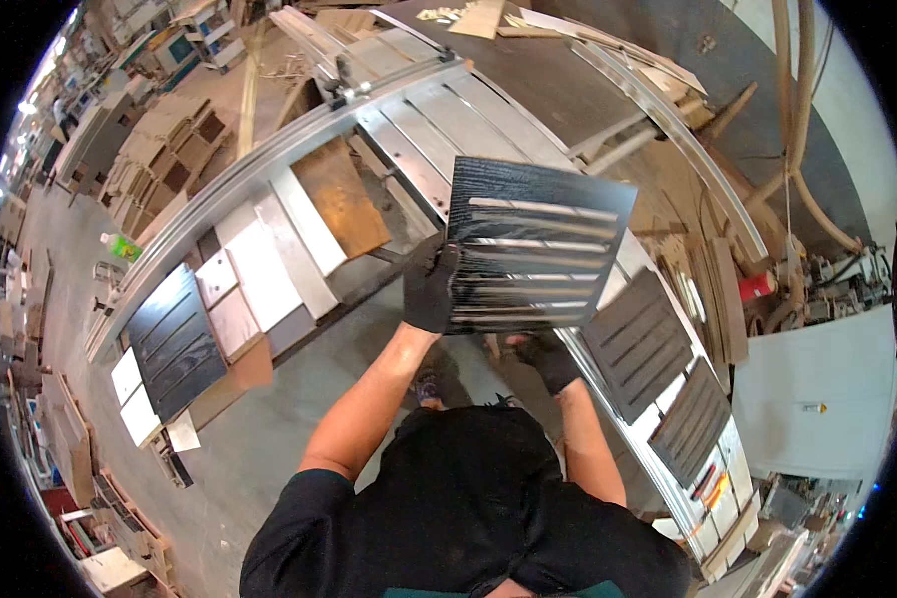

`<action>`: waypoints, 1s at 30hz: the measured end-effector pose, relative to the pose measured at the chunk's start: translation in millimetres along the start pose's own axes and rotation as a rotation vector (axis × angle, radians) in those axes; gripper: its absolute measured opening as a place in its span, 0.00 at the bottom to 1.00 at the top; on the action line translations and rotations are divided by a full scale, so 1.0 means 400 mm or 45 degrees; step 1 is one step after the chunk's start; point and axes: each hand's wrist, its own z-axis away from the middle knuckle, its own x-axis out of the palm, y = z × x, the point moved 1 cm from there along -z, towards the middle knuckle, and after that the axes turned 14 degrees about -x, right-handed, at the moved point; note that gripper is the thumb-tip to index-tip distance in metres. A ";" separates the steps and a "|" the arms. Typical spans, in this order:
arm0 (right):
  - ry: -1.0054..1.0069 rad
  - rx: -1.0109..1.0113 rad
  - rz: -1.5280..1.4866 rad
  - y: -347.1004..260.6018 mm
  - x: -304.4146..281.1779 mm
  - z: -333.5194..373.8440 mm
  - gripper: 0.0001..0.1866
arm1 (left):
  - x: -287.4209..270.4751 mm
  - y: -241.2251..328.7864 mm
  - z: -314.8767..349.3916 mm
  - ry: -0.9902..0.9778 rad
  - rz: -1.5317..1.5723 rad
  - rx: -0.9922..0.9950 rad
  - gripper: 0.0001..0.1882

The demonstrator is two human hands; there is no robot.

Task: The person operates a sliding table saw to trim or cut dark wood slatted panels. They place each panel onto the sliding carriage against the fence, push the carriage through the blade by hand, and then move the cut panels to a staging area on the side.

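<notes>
You hold a black slotted panel [533,244] up in front of you, above the metal worktop [409,130], tilted so its grained face looks at you. It shows 5 long slots, pale light coming through them. Your left hand [432,289], in a black glove, is clenched on the panel's left edge near the lower corner. Your right hand [548,357], also gloved in black, sits just below the panel's bottom edge; you cannot tell from here whether it grips the panel or only touches it.

To your right, 2 dark slotted panels [640,344] lie on the worktop rail, one behind the other, with a small red and yellow label [713,485] on the rail just past the nearer one. To your left, 1 more black grooved panel [176,341] lies flat, with white rectangular boards [259,269] beside it and 1 brown board [341,197] tilted further up the worktop. A small green bottle [122,246] stands at the worktop's far left edge.

Stacks of brown wooden pieces [164,149] crowd the floor beyond on the left. On the right, timber offcuts [713,289] lean beside a red container [757,287], and a large white sheet [817,399] with a small yellow tag lies below them.
</notes>
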 end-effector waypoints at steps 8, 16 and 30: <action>0.445 0.006 -0.140 -0.101 -0.020 -0.123 0.22 | -0.237 -0.070 -0.198 0.022 0.277 -0.360 0.13; 0.593 -0.343 -0.361 -0.037 0.074 -0.433 0.10 | -0.209 -0.139 -0.490 0.383 -0.566 0.094 0.18; 0.678 -0.245 0.705 -0.054 -0.032 -0.938 0.14 | -0.060 -0.221 -0.742 0.330 -1.385 0.227 0.18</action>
